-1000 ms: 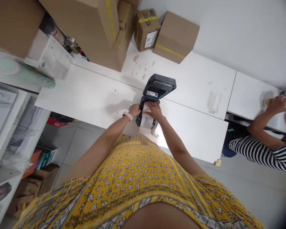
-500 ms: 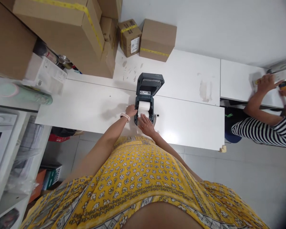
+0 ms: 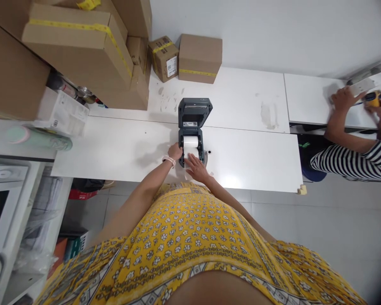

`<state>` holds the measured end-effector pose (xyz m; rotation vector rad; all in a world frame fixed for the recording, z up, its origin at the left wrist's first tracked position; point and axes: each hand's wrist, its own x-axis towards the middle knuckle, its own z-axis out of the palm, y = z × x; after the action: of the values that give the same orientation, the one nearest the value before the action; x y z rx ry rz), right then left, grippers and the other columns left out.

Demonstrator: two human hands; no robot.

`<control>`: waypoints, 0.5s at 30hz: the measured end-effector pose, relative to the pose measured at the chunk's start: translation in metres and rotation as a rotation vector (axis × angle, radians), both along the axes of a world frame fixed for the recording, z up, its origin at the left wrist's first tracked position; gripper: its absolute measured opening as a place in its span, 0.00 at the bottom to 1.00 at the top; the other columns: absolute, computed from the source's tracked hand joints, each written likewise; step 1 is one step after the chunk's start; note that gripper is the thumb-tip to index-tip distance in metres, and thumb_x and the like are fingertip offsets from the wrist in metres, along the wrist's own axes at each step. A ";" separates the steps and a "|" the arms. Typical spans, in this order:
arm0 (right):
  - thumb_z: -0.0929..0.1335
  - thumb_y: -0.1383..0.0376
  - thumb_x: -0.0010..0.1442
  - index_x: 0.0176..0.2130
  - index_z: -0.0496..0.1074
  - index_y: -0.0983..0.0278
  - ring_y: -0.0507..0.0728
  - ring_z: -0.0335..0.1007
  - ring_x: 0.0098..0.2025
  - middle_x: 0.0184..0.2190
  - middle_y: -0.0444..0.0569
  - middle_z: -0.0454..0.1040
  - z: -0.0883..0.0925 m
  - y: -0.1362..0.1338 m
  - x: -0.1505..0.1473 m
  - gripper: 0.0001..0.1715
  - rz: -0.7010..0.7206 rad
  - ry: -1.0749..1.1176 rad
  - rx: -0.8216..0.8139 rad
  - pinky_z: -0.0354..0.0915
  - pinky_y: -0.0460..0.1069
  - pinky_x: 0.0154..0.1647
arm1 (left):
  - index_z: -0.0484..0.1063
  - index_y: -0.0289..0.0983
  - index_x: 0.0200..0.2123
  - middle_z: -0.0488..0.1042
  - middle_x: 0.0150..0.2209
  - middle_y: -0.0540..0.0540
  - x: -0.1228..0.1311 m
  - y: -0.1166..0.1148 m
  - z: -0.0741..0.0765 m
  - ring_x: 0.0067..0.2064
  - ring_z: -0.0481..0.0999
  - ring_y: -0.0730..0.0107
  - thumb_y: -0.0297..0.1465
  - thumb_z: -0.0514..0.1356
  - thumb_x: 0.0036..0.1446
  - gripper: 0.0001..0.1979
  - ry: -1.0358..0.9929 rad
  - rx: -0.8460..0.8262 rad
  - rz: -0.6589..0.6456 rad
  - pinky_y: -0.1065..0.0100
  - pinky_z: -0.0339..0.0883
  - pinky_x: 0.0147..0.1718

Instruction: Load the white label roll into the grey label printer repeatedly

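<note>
A dark grey label printer (image 3: 195, 111) stands on the white table with its lid tipped up and back. Inside it lies a white label roll (image 3: 190, 141), and paper runs from it toward the front edge. My left hand (image 3: 175, 151), with a pale pink band at the wrist, is closed at the printer's left side; its fingertips are partly hidden. Flat over the paper at the front of the printer rests my right hand (image 3: 197, 167), fingers stretched out. It covers part of the paper and the printer's front.
Cardboard boxes (image 3: 200, 57) with yellow tape stand at the back and are stacked at the left. A pale green bottle (image 3: 39, 138) lies at far left. On the right, a co-worker in a striped sleeve (image 3: 346, 164) handles a yellow device (image 3: 372, 99).
The view has shifted slightly. Both my hands stay at the printer, and my right hand sits marginally nearer the front, over the paper. The co-worker's yellow device shows more fully.
</note>
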<state>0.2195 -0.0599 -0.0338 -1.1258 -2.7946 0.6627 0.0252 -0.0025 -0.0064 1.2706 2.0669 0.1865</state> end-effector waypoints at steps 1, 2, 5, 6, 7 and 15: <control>0.64 0.61 0.69 0.72 0.54 0.64 0.63 0.37 0.77 0.76 0.56 0.44 0.001 -0.001 0.000 0.37 0.001 0.000 -0.007 0.49 0.62 0.74 | 0.72 0.35 0.55 0.79 0.53 0.34 0.001 -0.002 0.000 0.56 0.77 0.47 0.33 0.53 0.67 0.18 -0.017 -0.007 0.010 0.55 0.68 0.53; 0.64 0.61 0.69 0.72 0.54 0.64 0.63 0.37 0.77 0.76 0.56 0.43 0.002 -0.002 0.000 0.37 -0.001 0.001 -0.015 0.49 0.62 0.74 | 0.71 0.35 0.57 0.78 0.54 0.33 0.002 -0.004 0.001 0.57 0.77 0.46 0.35 0.53 0.67 0.19 -0.040 -0.010 0.018 0.55 0.67 0.53; 0.65 0.62 0.67 0.72 0.56 0.64 0.64 0.39 0.77 0.75 0.56 0.45 0.008 -0.009 -0.001 0.37 -0.014 0.024 -0.045 0.51 0.64 0.74 | 0.62 0.35 0.63 0.75 0.58 0.32 0.006 -0.016 -0.001 0.59 0.75 0.43 0.40 0.59 0.63 0.28 -0.139 0.017 0.024 0.54 0.67 0.54; 0.65 0.62 0.67 0.70 0.59 0.64 0.65 0.42 0.76 0.74 0.56 0.49 0.011 -0.010 0.000 0.35 -0.015 0.047 -0.068 0.53 0.64 0.73 | 0.61 0.35 0.64 0.74 0.59 0.33 0.007 -0.021 -0.003 0.59 0.75 0.44 0.40 0.62 0.61 0.31 -0.176 0.028 0.031 0.55 0.67 0.55; 0.65 0.61 0.68 0.67 0.64 0.63 0.66 0.49 0.75 0.73 0.56 0.55 0.016 -0.009 0.000 0.31 -0.024 0.083 -0.097 0.57 0.64 0.71 | 0.60 0.36 0.64 0.74 0.59 0.34 0.007 -0.027 -0.006 0.59 0.75 0.45 0.40 0.64 0.59 0.33 -0.216 0.034 0.043 0.55 0.67 0.55; 0.55 0.42 0.71 0.66 0.63 0.59 0.64 0.59 0.70 0.66 0.56 0.66 0.102 0.137 -0.010 0.37 -0.670 0.752 0.117 0.56 0.67 0.70 | 0.68 0.36 0.56 0.77 0.56 0.34 0.004 -0.058 -0.020 0.55 0.77 0.48 0.46 0.66 0.57 0.29 -0.488 -0.070 0.151 0.58 0.70 0.49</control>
<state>0.2099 0.0776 0.0683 -1.3178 -1.6801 0.6444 0.0287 -0.0608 -0.0265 0.9145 1.7258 0.4428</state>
